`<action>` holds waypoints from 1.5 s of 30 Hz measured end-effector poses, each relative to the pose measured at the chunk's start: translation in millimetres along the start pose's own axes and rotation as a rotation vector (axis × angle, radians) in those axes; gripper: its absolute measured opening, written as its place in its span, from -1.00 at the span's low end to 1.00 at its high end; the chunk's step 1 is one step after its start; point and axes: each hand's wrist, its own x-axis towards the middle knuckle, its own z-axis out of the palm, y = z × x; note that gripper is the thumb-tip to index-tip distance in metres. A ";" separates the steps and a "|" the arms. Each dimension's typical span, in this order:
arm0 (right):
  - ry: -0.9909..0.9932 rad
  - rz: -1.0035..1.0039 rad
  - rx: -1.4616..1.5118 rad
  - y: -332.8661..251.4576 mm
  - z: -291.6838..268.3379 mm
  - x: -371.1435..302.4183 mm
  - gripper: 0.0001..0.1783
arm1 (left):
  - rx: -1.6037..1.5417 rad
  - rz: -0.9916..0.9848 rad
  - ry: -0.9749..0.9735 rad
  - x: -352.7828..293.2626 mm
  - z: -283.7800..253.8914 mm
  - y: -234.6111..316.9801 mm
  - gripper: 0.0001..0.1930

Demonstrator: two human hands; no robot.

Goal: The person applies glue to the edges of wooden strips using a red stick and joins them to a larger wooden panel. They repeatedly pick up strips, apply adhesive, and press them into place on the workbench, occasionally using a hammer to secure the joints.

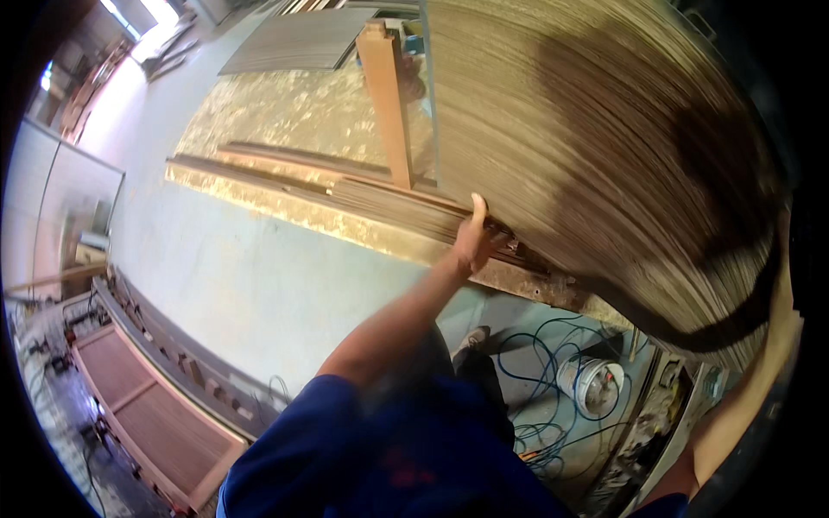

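Note:
A large thin wood-grain sheet [604,147], blurred by motion, fills the upper right and bows over me. My left hand [473,231] grips its lower left edge, thumb up against the face, just above a stack of long brown strips [380,200] on the workbench. My right forearm [751,388] rises along the right rim to the sheet's far edge. The right hand itself is hidden behind the sheet, so its grip does not show.
A workbench with a speckled chipboard top [294,112] carries an upright wooden post [389,104] and a grey panel [294,39]. Below lie coiled blue hose [553,388], a white bucket [591,380] and, at lower left, a reddish framed wood panel [147,406] on the concrete floor.

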 end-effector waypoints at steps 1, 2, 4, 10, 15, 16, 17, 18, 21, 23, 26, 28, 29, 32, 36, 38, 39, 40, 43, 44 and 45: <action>-0.070 0.123 0.003 33.1 5.4 -3.4 -0.49 | -0.006 -0.004 0.041 26.8 1.9 13.3 0.08; -0.063 0.091 -0.006 43.0 28.1 5.7 -0.55 | 0.039 0.022 0.032 35.8 -3.1 15.4 0.10; -0.043 0.021 -0.028 60.3 73.0 24.8 -0.64 | 0.129 0.065 0.015 45.0 -14.2 18.9 0.13; -0.026 -0.347 0.123 59.8 137.4 57.3 -0.74 | 0.040 0.162 0.222 67.1 -22.6 25.9 0.21; 0.004 -0.242 0.103 13.6 154.8 80.2 -0.78 | 0.003 0.211 0.247 84.3 -33.8 35.3 0.23; -0.001 -0.283 0.072 14.2 157.1 82.3 -0.78 | 0.015 0.212 0.249 85.0 -34.3 35.8 0.23; -0.009 -0.281 0.063 15.0 159.2 84.4 -0.78 | 0.026 0.213 0.250 85.2 -33.9 37.1 0.23; -0.012 -0.278 0.056 15.3 162.8 86.9 -0.78 | 0.038 0.214 0.252 85.4 -33.1 38.5 0.22; 0.001 -0.237 -0.006 23.7 172.9 90.8 -0.78 | 0.069 0.197 0.310 90.0 -31.2 42.9 0.21; 0.037 -0.301 -0.134 29.3 180.6 90.4 -0.78 | 0.084 0.220 0.344 87.6 -30.4 42.3 0.21; 0.053 -0.279 -0.106 28.2 188.9 91.8 -0.77 | 0.085 0.235 0.402 83.4 -34.6 46.0 0.22; 0.067 -0.239 -0.075 27.5 195.4 88.3 -0.76 | 0.104 0.239 0.427 81.0 -39.6 49.8 0.22; 0.071 -0.299 -0.143 33.6 195.0 88.8 -0.75 | 0.127 0.233 0.423 82.0 -32.7 51.1 0.21; 0.064 -0.454 -0.296 58.6 183.8 87.3 -0.73 | 0.275 0.161 0.425 77.0 -15.1 56.6 0.13; 0.202 -0.343 0.114 3.4 205.6 84.3 -0.67 | 1.229 1.091 1.044 45.9 -47.0 141.6 -0.37; 0.159 -0.363 0.254 -65.8 196.4 97.0 -0.62 | 0.969 1.347 0.898 -36.7 34.0 233.0 -0.44; 0.089 -0.322 0.290 -83.3 190.4 97.9 -0.55 | 1.027 1.382 0.809 -38.4 56.3 255.1 -0.50; 0.121 -0.326 0.380 -86.3 190.3 95.6 -0.46 | 1.084 1.416 0.729 -43.2 74.9 278.8 -0.50; 0.214 -0.374 0.328 -71.6 193.6 85.9 -0.34 | 0.882 1.302 0.482 -12.1 98.9 301.6 -0.55; 0.216 -0.381 0.284 -69.8 205.4 86.1 -0.34 | 0.905 1.281 0.474 -12.5 99.4 304.9 -0.55; 0.188 -0.373 0.275 -69.4 208.4 81.3 -0.33 | 0.879 1.288 0.473 -12.2 98.8 304.6 -0.56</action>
